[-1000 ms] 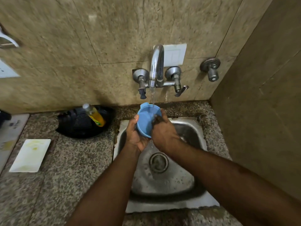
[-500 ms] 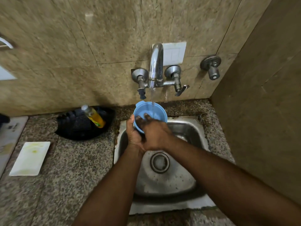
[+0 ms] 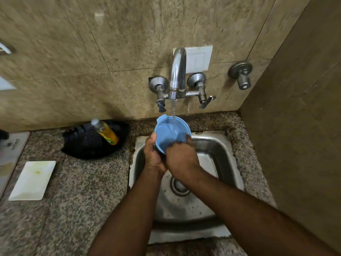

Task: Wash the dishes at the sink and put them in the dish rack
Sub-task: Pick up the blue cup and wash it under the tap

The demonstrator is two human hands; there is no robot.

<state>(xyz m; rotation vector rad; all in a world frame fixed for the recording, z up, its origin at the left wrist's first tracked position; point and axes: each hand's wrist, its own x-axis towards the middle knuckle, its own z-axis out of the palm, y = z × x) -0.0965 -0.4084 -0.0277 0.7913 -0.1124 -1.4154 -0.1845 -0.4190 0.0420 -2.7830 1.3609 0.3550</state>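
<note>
Speckled granite counter (image 3: 83, 191) is running along a tan tiled wall, with a steel sink (image 3: 217, 154) set into it at the corner; water is running from the wall tap (image 3: 178, 71) in a thin stream. You are holding a blue plastic bowl (image 3: 170, 130) above the back of the basin, directly under the stream; its mouth is tilting up and toward you, its axis leaning back toward the wall, a small tab on the rim pointing up-left. Your left hand (image 3: 154, 156) is curling around the bowl's left side and underside, thumb on the rim; your right hand (image 3: 181, 157) is closing over the near rim, fingers reaching inside. To the left, a black dish rack (image 3: 88, 145) is carrying a yellow soap bottle (image 3: 107, 132) lying slantwise; a white rectangular tray (image 3: 32, 180) is lying flat nearer you.
</note>
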